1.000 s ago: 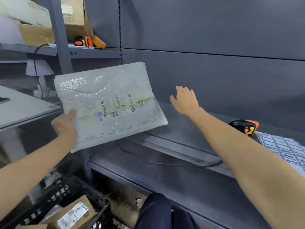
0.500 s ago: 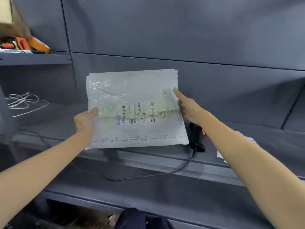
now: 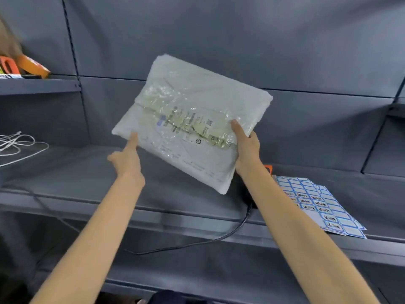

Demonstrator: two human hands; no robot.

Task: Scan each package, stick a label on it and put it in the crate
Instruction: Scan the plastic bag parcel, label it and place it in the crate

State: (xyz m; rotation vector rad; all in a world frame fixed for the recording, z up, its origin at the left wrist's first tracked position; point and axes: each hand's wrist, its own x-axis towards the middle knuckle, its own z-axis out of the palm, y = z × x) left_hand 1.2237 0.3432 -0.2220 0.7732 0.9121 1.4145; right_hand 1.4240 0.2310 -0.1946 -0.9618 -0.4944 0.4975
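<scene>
Package [image 3: 192, 132], a flat white mailer with its printed barcode strip toward me, held tilted above the grey shelf [image 3: 87, 172]. Half a second ago it hung level between both hands; it has since swung toward the right, far corner up. My right hand [image 3: 246, 150] now grips its right edge, thumb on the face; my left hand [image 3: 127, 159] only touches the lower-left edge with straight fingers. I judge the scan comes next: a black scanner [image 3: 247, 200] lies mostly hidden behind my right forearm, label sheets [image 3: 317, 202] right of it. White cord [image 3: 19, 145] far left; grey panels behind.
</scene>
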